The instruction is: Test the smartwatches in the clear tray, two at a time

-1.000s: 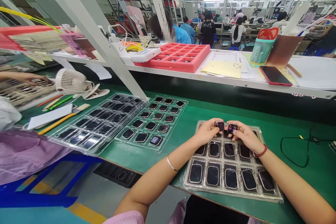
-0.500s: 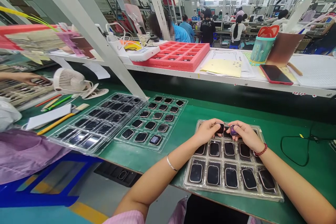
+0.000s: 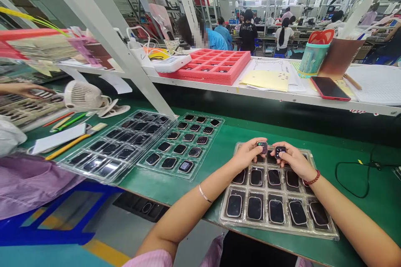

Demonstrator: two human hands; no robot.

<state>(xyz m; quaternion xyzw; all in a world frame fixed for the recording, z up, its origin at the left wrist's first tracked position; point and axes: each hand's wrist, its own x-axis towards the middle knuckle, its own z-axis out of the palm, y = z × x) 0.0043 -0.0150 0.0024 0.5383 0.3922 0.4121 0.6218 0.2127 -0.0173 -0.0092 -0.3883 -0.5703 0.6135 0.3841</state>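
Observation:
My left hand (image 3: 247, 156) is closed round a small square watch body (image 3: 262, 146) with a lit screen. My right hand (image 3: 293, 160) grips a second watch body (image 3: 280, 151), also with a lit screen. Both hands hover side by side over the far row of a clear plastic tray (image 3: 332, 232) that holds several dark-screened watch bodies in pockets. The tray lies on the green bench top (image 3: 228, 137) in front of me. A thin bracelet is on my left wrist and a red bead bracelet on my right.
Two more clear trays (image 3: 184, 142) (image 3: 119, 144) of watch bodies lie to the left. A small white fan (image 3: 83, 96), pencils and paper sit further left, where another person's hand (image 3: 28, 90) rests. A red foam tray (image 3: 213, 66), papers and a phone (image 3: 330, 88) are on the shelf.
Both hands dipped toward the tray's far row, then lifted again. The two watch bodies are tilted so their lit screens face me once more. The hands stay close together.

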